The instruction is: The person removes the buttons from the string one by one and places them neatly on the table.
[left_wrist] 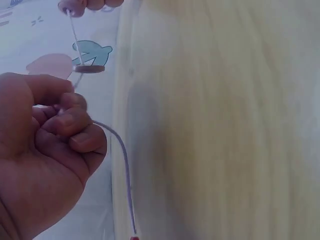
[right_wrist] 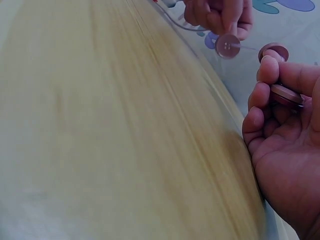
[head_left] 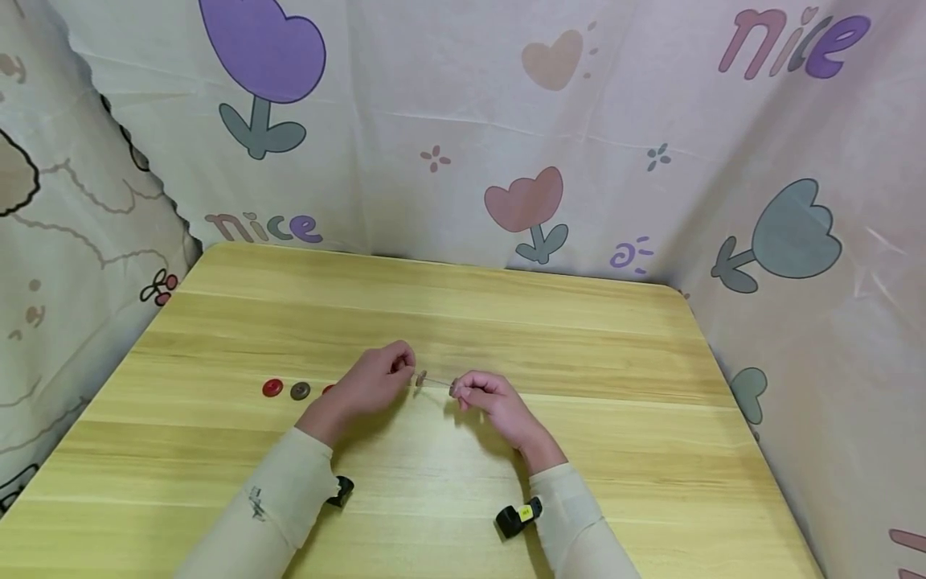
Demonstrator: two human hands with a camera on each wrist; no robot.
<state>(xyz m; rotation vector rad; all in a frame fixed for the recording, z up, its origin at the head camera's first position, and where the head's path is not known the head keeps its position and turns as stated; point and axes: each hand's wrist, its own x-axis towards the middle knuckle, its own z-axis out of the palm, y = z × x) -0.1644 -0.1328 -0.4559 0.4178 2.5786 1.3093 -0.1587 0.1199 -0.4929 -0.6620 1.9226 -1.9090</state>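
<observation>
My left hand [head_left: 370, 379] pinches a thin pale cord [left_wrist: 125, 165] above the table, fingers curled. A brown button [right_wrist: 228, 46] with several holes is threaded on the cord, just beyond the left fingertips. From there the cord runs taut to my right hand [head_left: 501, 402]. A second brown button [right_wrist: 281, 51] sits at the right fingertips, and more brown buttons [right_wrist: 286, 96] are held stacked within the curled right fingers. On its other side, the cord trails from the left hand toward a red button [left_wrist: 134, 238] at the lower edge of the left wrist view.
To the left of my left hand, a red button [head_left: 272, 388] and a dark grey-brown button [head_left: 300, 391] lie on the wooden table [head_left: 463, 498]. Another red button [head_left: 329, 388] is partly hidden by the left wrist. A patterned curtain [head_left: 405, 96] stands behind the table.
</observation>
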